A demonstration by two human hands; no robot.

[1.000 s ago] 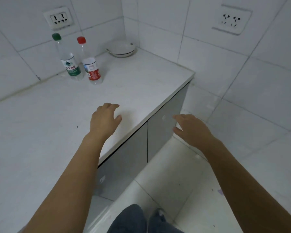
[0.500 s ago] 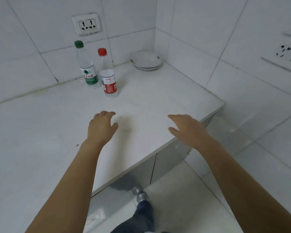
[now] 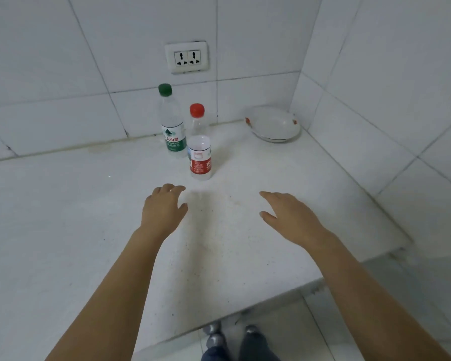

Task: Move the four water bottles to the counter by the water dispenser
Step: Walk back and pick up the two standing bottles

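Two clear water bottles stand upright on the white counter (image 3: 63, 230) near the back wall. The green-capped bottle (image 3: 173, 126) is taller and sits behind and to the left of the red-capped bottle (image 3: 199, 149). My left hand (image 3: 163, 208) hovers just in front of the red-capped bottle, fingers apart, holding nothing. My right hand (image 3: 288, 218) is stretched out over the counter to the right of it, open and empty. Neither hand touches a bottle.
A white dish (image 3: 274, 125) with red marks on its rim lies in the back right corner. A double wall socket (image 3: 187, 58) is above the bottles. The counter's front edge runs diagonally at lower right, with tiled floor (image 3: 375, 321) and my shoes below.
Both hands have moved forward over the counter toward the bottles. The view has swung right-to-centre, so the bottles now stand straight ahead and closer.
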